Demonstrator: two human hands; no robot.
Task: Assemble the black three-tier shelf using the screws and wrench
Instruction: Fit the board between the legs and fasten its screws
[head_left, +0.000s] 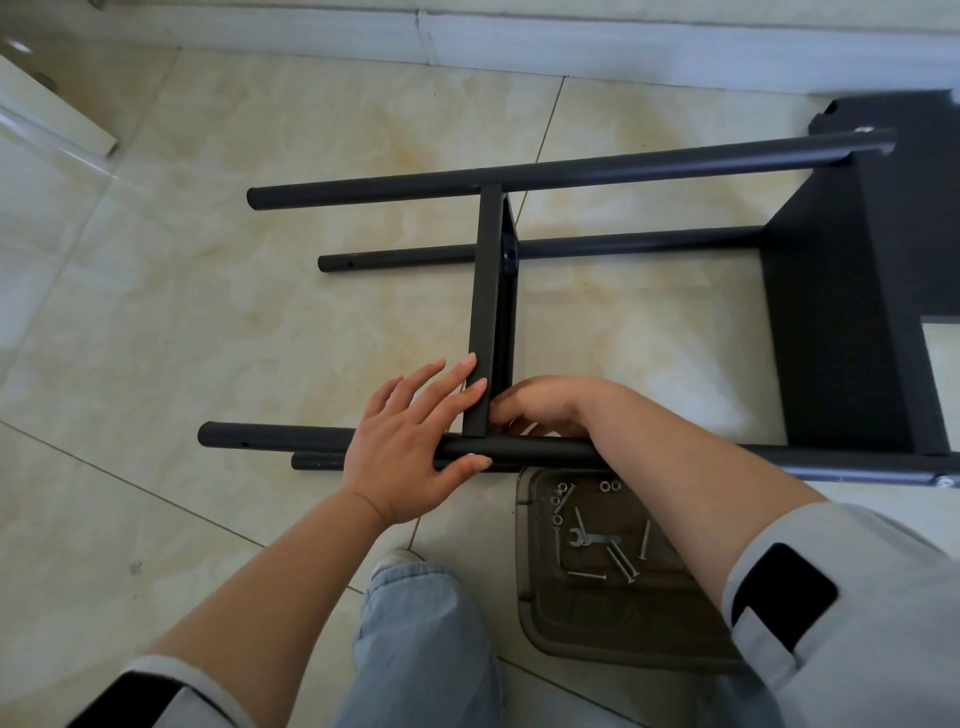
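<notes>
The black shelf lies on its side on the tiled floor, its round legs (519, 179) running left to right. One shelf panel (841, 312) is fixed at the right. A second panel (488, 291) stands edge-on between the legs. My left hand (410, 441) lies over the near leg (270, 435) with straight fingers pressing the panel's lower end and the thumb under the leg. My right hand (545, 408) reaches behind the near leg at that panel's corner, fingers curled; whatever they hold is hidden. A small wrench (589, 538) and several screws (621, 564) lie in a tray.
The translucent brown tray (623, 634) sits on the floor under my right forearm, beside my knee in blue jeans (421, 649). A white baseboard (519, 41) runs along the far wall. A white furniture corner (52, 104) stands at the upper left.
</notes>
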